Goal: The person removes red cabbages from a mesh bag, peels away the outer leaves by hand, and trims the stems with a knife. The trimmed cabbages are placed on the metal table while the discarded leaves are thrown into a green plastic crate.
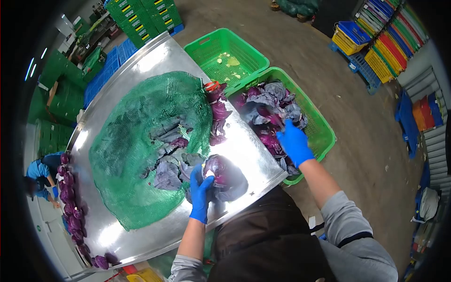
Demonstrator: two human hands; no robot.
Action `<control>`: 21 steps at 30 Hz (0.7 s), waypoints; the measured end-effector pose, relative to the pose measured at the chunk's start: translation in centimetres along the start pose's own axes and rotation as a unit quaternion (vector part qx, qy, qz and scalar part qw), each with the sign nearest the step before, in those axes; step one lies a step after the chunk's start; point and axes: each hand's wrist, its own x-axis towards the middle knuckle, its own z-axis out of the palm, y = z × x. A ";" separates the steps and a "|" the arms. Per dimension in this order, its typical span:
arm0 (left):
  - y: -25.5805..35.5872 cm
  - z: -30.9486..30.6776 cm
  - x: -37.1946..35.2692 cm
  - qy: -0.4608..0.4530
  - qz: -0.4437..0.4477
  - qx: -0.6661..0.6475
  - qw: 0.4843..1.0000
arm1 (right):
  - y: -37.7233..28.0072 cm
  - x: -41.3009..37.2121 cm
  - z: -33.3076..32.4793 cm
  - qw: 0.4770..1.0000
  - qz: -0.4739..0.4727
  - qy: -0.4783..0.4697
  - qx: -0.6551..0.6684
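Note:
My left hand (pixel 201 193), in a blue glove, grips a red cabbage (pixel 217 170) by its pale stem end, low over the near edge of the metal table (pixel 253 155). My right hand (pixel 295 143), also blue-gloved, is closed above a green crate (pixel 324 127) of loose cabbage leaves (pixel 272 96). Something purplish and blurred is at its fingertips; I cannot make out what it is. To the left of the held cabbage, a green mesh bag (pixel 124 188) lies spread on the table, with dull outer leaves (pixel 168 175) on it.
A row of red cabbages (pixel 68 192) lines the table's left edge. Purple leaves (pixel 219 113) lie by the right edge. Behind the leaf crate stands another green crate (pixel 197 49) with scraps. Stacked crates (pixel 141 21) stand beyond; a co-worker (pixel 41 171) is at far left.

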 end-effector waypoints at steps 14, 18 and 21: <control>-0.4 9.1 -1.4 -0.004 0.164 0.340 0.926 | -4.6 -3.5 3.5 0.938 -0.155 -0.131 0.282; 0.1 9.5 -0.9 -0.029 0.151 0.228 0.962 | -0.7 1.5 0.6 0.997 -0.040 0.027 0.060; 0.2 10.0 -0.4 -0.046 0.184 0.266 0.945 | -2.9 -1.6 0.6 0.990 -0.102 0.018 0.095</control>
